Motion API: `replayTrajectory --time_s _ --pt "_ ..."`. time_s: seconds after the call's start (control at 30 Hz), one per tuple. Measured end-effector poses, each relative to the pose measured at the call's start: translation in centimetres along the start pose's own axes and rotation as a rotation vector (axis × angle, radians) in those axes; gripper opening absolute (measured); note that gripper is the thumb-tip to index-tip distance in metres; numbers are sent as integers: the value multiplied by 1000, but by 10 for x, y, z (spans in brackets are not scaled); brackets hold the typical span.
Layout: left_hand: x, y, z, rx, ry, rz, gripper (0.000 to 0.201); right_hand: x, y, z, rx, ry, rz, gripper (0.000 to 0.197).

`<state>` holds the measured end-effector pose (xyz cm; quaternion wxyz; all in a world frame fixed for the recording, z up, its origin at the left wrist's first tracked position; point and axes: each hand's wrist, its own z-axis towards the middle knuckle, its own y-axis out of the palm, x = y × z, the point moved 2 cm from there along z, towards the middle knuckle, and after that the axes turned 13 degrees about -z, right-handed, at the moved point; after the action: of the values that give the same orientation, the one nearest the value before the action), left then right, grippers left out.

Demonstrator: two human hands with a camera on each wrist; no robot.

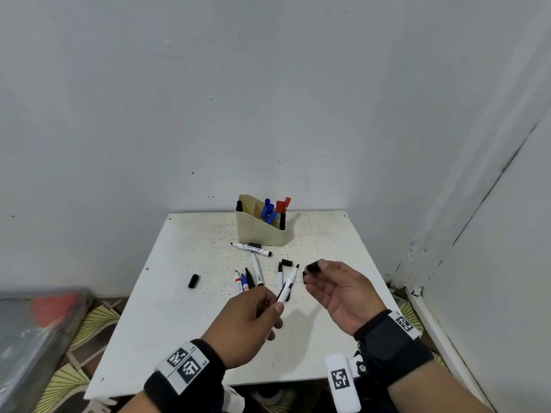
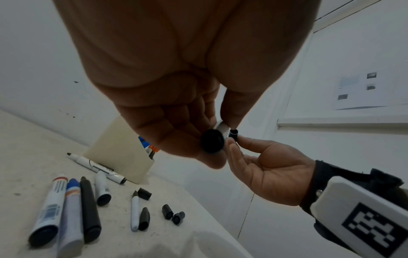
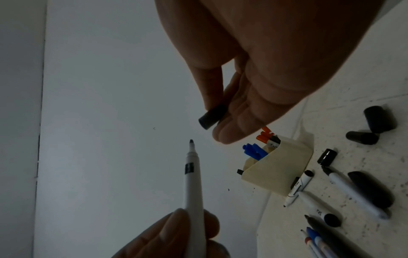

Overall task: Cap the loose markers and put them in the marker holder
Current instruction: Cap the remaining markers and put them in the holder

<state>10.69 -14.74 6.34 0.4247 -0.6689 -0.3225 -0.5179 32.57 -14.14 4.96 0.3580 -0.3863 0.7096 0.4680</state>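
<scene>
Left hand (image 1: 250,320) holds an uncapped white marker (image 1: 286,287) by its rear half, fingers (image 3: 176,225) curled round the barrel, black tip up and angled toward the right hand (image 1: 343,293). The right hand pinches a small black cap (image 1: 313,267) between thumb and fingertips; the other fingers are loosely spread. In the right wrist view the cap's open end faces down toward the tip, the two near but not touching.

Landmark: the beige marker holder (image 1: 262,231) at the far edge of the tabletop (image 1: 167,317). It already holds capped blue and red markers. Just in front of it lies one uncapped marker crosswise; nearer the person than that, a fan of several more markers (image 1: 247,281), and to their right a thin marker with loose caps (image 2: 172,213) beside it. One cap (image 1: 193,281) sits alone, well to the left of the holder.

Handling, as a judgement: the marker is light, stiff, smooth plastic; slick, so a grip mid-barrel or rearward leaves the nose free for the cap. The cap is tiny, hard and easily dropped or rolled; it is best pinched by its closed end, with the mouth clear. It likely snaps on with a firm straight push; a tilted approach may smear ink on the fingers or jam. The felt tip is the one delicate part, so keep it off the cap's rim.
</scene>
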Motion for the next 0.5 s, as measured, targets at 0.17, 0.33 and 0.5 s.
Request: replayTrajectory --time_s 0.17,0.33,0.5 --pt "9 2 -6 -18 47 41 17 -10 7 -11 -29 -13 -16 17" --pt "10 5 -11 -21 73 69 16 -14 12 -18 -52 -45 -36 17" --pt "5 6 -17 -11 71 79 16 -14 7 -20 -87 -84 -42 7"
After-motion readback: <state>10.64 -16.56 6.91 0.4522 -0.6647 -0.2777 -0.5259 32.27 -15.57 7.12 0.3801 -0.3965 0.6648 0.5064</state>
